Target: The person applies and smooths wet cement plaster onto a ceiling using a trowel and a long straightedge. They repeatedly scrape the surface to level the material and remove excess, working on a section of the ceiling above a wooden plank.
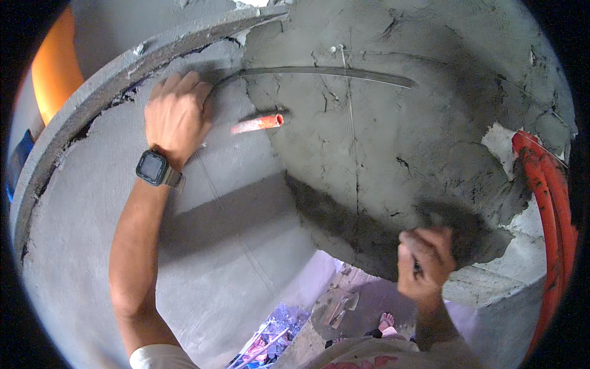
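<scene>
Closest in, there's a pale sleeve [160, 357] at the bottom, then the left arm with a dark watch [152, 168] on the wrist. The left hand [178, 111] is up against the wall, fingers bent over, right by one end of a long thin strip [326, 71]. Can't tell if it's actually gripping it, fingertips are hidden. The right hand [427, 261] is blurry and lower down, fingers curled in, maybe around something dark, but I can't say what.

The wet-looking mortar coat [399, 147] is on the wall in front of the person, and I'd call it well on but not finished: most of that area is covered, yet it's scarred with cracks and gouges. A thin line [352, 141] runs down it. The smooth grey section [92, 215] on the left looks basically done, with an orange-red pipe stub [255, 124] poking out near where the two meet. What's left, imo: smoothing the rough stuff, plus the pale uncoated patch [504, 280] near the red pipes [547, 197].

Farthest down, a foot [386, 321] and some clutter [270, 338] on the floor.
</scene>
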Available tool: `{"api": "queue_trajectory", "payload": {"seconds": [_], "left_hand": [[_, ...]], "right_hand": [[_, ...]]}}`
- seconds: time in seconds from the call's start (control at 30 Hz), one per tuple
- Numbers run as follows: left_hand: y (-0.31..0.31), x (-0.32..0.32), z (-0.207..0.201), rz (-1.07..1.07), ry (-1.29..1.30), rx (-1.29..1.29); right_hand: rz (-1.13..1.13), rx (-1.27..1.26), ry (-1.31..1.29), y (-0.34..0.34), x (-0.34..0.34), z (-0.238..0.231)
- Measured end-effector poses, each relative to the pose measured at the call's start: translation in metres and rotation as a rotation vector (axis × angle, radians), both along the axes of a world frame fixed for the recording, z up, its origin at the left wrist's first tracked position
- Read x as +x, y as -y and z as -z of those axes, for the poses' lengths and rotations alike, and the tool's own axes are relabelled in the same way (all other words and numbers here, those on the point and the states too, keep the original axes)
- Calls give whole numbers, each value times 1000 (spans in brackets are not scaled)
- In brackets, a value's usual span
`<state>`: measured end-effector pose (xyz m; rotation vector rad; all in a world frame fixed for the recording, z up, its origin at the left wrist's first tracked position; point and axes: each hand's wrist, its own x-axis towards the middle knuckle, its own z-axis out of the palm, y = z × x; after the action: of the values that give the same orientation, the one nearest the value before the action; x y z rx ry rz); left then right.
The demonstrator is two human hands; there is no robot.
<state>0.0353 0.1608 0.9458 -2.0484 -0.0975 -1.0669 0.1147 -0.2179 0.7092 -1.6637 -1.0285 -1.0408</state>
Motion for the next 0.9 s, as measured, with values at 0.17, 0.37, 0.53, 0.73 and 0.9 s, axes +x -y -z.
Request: {"api": "queue_trajectory", "payload": {"seconds": [0.17, 0.37, 0.53, 0.73, 0.9], "left_hand": [[-2, 4, 4, -20, 33, -32], [2, 0, 5, -90, 16, -75], [-17, 7, 4, -17, 110, 146], [-15, 8, 7, -51, 81, 51], [-12, 17, 11, -5, 115, 98]], "right_hand": [[-94, -362, -479, 12, -41, 145], [-140, -671, -629, 50, -69, 258], [-209, -892, -731, 64, -46, 335], [-262, -1046, -751, 83, -7, 347], [-277, -1133, -871, 137, 4, 438]]}}
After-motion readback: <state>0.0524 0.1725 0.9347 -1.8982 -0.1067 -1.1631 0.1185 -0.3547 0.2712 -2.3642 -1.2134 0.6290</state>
